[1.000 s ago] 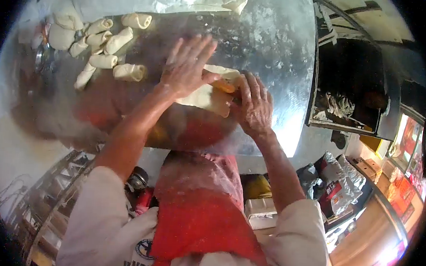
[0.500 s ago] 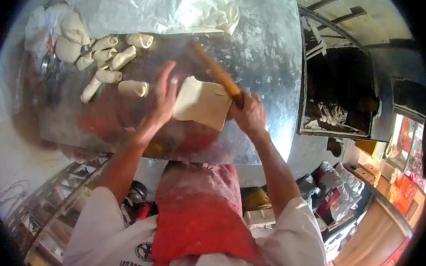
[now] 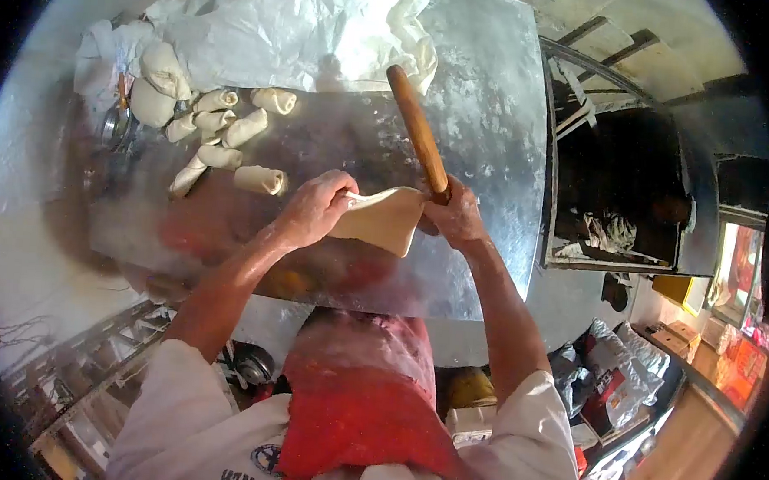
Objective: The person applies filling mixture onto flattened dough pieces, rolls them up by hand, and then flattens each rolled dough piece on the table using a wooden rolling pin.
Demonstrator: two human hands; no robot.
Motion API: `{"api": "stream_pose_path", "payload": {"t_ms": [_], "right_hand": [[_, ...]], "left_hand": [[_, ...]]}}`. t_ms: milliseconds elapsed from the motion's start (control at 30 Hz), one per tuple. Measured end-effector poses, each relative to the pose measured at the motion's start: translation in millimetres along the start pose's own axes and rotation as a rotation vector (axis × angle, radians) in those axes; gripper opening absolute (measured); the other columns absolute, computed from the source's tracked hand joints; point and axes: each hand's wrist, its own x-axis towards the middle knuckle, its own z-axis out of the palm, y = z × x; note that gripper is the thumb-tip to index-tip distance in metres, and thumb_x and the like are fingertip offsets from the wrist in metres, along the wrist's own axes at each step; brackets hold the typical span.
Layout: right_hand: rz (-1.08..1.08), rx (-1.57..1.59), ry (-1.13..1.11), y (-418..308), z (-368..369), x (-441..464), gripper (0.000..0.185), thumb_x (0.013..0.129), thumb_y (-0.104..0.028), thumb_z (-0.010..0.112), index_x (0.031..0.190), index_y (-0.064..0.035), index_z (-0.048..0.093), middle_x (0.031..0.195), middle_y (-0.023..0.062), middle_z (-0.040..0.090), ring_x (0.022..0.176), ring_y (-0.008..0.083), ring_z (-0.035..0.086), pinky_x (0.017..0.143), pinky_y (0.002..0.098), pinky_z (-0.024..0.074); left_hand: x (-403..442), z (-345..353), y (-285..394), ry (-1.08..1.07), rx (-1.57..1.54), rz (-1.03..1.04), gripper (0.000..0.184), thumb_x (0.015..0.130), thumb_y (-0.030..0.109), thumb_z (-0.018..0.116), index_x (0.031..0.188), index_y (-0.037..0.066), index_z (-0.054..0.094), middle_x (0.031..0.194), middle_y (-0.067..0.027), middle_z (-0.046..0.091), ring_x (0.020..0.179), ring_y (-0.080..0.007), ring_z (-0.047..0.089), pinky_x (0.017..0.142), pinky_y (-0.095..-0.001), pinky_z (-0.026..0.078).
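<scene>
A flat sheet of dough (image 3: 378,221) hangs between my two hands, its upper edge lifted off the metal table (image 3: 488,98). My left hand (image 3: 316,209) is closed on the sheet's upper left corner. My right hand (image 3: 458,213) is closed around the lower end of a wooden rolling pin (image 3: 418,130) and touches the sheet's right corner. The pin points up and to the left. Several rolled dough pieces lie to the left, the nearest roll (image 3: 260,180) beside my left hand.
Crumpled white plastic sheeting (image 3: 265,38) covers the table's far side. Larger dough lumps (image 3: 153,102) and a metal tool (image 3: 115,126) are at the far left. A dark open cabinet (image 3: 635,184) stands right of the table. Silvery bags (image 3: 616,382) lie at the lower right.
My left hand has moved from beside the dough to its corner and closed on it. The sheet, flat before, is now lifted. The rolling pin has turned more upright in my right hand.
</scene>
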Motion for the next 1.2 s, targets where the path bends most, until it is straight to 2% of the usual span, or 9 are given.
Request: {"api": "stream_pose_path", "payload": {"t_ms": [200,333,467,600,667,733,967,1067,1200], "right_hand": [[0.032,-0.172,-0.108,-17.8,-29.6,-14.0,0.032,0.082,-0.018,0.076,0.108,-0.0011,0.07,0.086,0.0119,0.07,0.073,0.0155,0.062,0.069,0.0374,0.054],[-0.169,0.054,0.156,-43.7,-90.9,-12.2,0.025,0.083,-0.016,0.077,0.1,-0.0002,0.07,0.084,0.0014,0.068,0.072,0.0141,0.059,0.066,0.0337,0.052],[-0.114,0.092,0.431,-90.5,-126.5,-20.9,0.026,0.088,-0.013,0.075,0.108,-0.0001,0.065,0.082,-0.0017,0.061,0.07,0.008,0.055,0.063,0.0267,0.0461],[-0.064,-0.375,0.699,-30.5,-111.3,-39.4,0.03,0.095,-0.023,0.071,0.119,-0.0051,0.065,0.078,0.0076,0.062,0.068,0.0248,0.06,0.065,0.0353,0.0495],[-0.13,-0.615,0.609,27.1,-88.7,-60.2,0.039,0.096,-0.027,0.07,0.129,-0.0084,0.062,0.088,0.0128,0.063,0.077,0.036,0.063,0.071,0.0431,0.0512],[-0.197,-0.873,0.559,52.8,-61.3,-78.1,0.046,0.093,-0.028,0.073,0.134,-0.0126,0.061,0.105,0.0106,0.064,0.093,0.037,0.063,0.081,0.0474,0.0498],[-0.079,-1.022,0.68,75.9,-41.2,-82.6,0.052,0.088,-0.03,0.073,0.138,-0.0217,0.059,0.125,0.0072,0.06,0.117,0.0305,0.056,0.104,0.0513,0.037],[-0.068,-0.947,0.724,75.5,-39.1,-80.2,0.053,0.087,-0.03,0.073,0.138,-0.0209,0.059,0.126,0.0075,0.06,0.12,0.0302,0.055,0.106,0.0517,0.0351],[-0.055,-0.996,0.724,98.4,-39.8,-77.1,0.047,0.09,-0.031,0.069,0.135,-0.0227,0.061,0.126,0.0059,0.061,0.122,0.0295,0.055,0.106,0.0531,0.0324]], "left_hand": [[8.0,-11.1,17.2,-0.005,-0.111,0.016,0.01,0.095,0.003,0.061,0.105,0.001,0.061,0.097,-0.0153,0.066,0.089,-0.0299,0.066,0.079,-0.0404,0.051],[49.5,-22.8,53.5,0.043,-0.164,0.079,0.015,0.098,0.005,0.061,0.113,0.003,0.065,0.107,-0.0104,0.07,0.103,-0.0192,0.066,0.092,-0.0356,0.052],[88.7,-19.8,52.5,0.052,-0.332,0.182,0.028,0.096,0.006,0.064,0.124,0.005,0.064,0.119,-0.012,0.068,0.116,-0.0233,0.064,0.102,-0.0378,0.05],[77.4,-62.0,-49.2,0.281,0.433,0.09,0.041,0.093,0.005,0.064,0.134,0.006,0.06,0.137,-0.0203,0.06,0.125,-0.043,0.057,0.106,-0.049,0.046],[67.9,-86.4,-121.3,0.307,0.691,-0.168,0.048,0.093,0.008,0.063,0.14,0.008,0.055,0.143,-0.0188,0.055,0.131,-0.0416,0.052,0.109,-0.0496,0.043],[66.8,-116.3,-171.3,0.236,0.782,-0.062,0.054,0.092,0.011,0.063,0.145,0.011,0.052,0.147,-0.019,0.051,0.133,-0.0394,0.051,0.11,-0.0499,0.041],[95.4,-120.7,-134.9,0.102,0.826,-0.047,0.053,0.09,0.019,0.069,0.142,0.013,0.055,0.135,-0.0141,0.062,0.128,-0.0372,0.056,0.108,-0.0497,0.042],[67.6,-48.0,-70.3,0.338,0.318,-0.116,0.06,0.088,0.032,0.076,0.143,0.016,0.056,0.126,-0.0158,0.066,0.116,-0.0401,0.063,0.095,-0.049,0.052],[42.7,8.1,-56.6,0.117,0.688,-0.117,0.076,0.088,0.039,0.077,0.153,0.013,0.045,0.13,-0.0243,0.058,0.117,-0.0499,0.059,0.095,-0.0534,0.052]]}}
